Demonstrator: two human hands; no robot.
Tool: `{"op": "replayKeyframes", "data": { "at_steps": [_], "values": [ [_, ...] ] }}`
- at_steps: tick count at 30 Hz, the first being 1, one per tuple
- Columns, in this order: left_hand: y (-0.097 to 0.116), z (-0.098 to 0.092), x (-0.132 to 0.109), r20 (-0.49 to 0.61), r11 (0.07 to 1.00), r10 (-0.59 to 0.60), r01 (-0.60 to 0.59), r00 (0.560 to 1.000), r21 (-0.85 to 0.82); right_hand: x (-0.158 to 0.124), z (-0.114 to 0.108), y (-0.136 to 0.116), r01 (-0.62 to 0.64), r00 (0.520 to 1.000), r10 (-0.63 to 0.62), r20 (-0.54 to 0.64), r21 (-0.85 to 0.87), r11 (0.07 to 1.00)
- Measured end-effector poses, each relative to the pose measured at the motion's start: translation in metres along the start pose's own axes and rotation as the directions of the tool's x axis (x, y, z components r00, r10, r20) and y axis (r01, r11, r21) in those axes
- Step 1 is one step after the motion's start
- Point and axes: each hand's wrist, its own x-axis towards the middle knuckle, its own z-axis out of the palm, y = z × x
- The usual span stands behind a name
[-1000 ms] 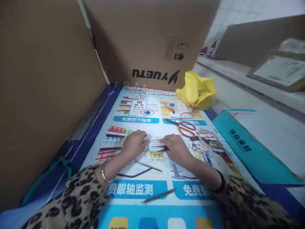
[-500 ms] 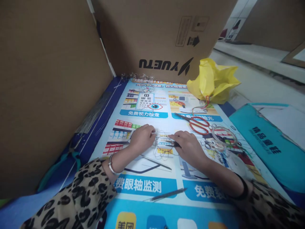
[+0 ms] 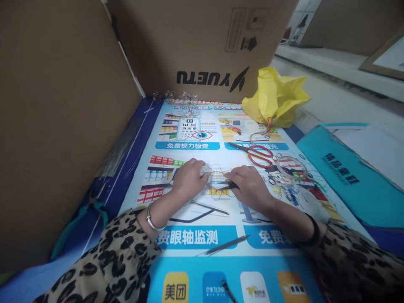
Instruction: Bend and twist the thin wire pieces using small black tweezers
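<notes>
My left hand (image 3: 190, 180) is closed, thumb and fingers pinched on a wireframe of thin looped wire (image 3: 217, 192) that lies over the printed sheet. Facing it from the right, my right hand (image 3: 251, 188) is closed around a small dark two-pronged tool (image 3: 229, 185). Its slim tips point left, at the wire loops; whether they touch the wire is too fine to tell. The palm hides the tool's handle. Red-handled scissors (image 3: 259, 155) lie just beyond my right hand.
Teal-handled pliers (image 3: 91, 206) lie at left. Thin dark rods (image 3: 227, 244) are nearest me. A wire coil (image 3: 292, 167), a yellow crumpled bag (image 3: 274, 99) and a teal shoebox lid (image 3: 334, 168) sit to the right. Cardboard walls (image 3: 205, 38) rise behind and at left.
The camera view has shifted slightly, so the background sits higher and further left. My hands stay at the wire loops, with the tool tips reaching slightly further left among them.
</notes>
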Motion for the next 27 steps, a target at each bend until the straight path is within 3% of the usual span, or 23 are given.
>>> {"op": "replayKeyframes", "data": {
  "at_steps": [5, 9, 13, 18, 22, 27],
  "values": [
    [-0.0019, -0.001, 0.0002, 0.017, 0.998, -0.027, 0.028, 0.999, -0.05, 0.0017, 0.0008, 0.0014, 0.046, 0.992, -0.038, -0.123, 0.059, 0.997],
    [-0.0017, -0.0017, -0.0005, 0.012, 0.998, -0.032, 0.032, 0.999, -0.049, 0.0024, 0.003, 0.0071, -0.099, 0.97, 0.122, -0.21, 0.119, 0.988],
    [-0.0018, -0.0015, -0.0002, 0.039, 0.998, -0.037, 0.039, 0.999, -0.043, 0.0046, 0.0026, 0.0079, -0.195, 0.968, 0.211, -0.138, 0.122, 0.973],
    [-0.0027, 0.0003, 0.0009, 0.026, 0.984, -0.039, 0.043, 0.999, -0.172, 0.0065, -0.0001, 0.0022, -0.146, 0.989, 0.145, 0.016, 0.046, 0.988],
    [-0.0027, 0.0023, 0.0015, 0.031, 0.95, -0.052, 0.059, 0.998, -0.307, 0.0055, 0.0027, 0.0043, -0.094, 0.996, 0.094, 0.0, 0.062, 0.994],
    [-0.0027, 0.0043, 0.0004, 0.04, 0.908, -0.073, 0.083, 0.997, -0.41, 0.0049, 0.0036, 0.0059, -0.046, 0.994, 0.066, -0.092, 0.206, 0.978]
  ]
}}
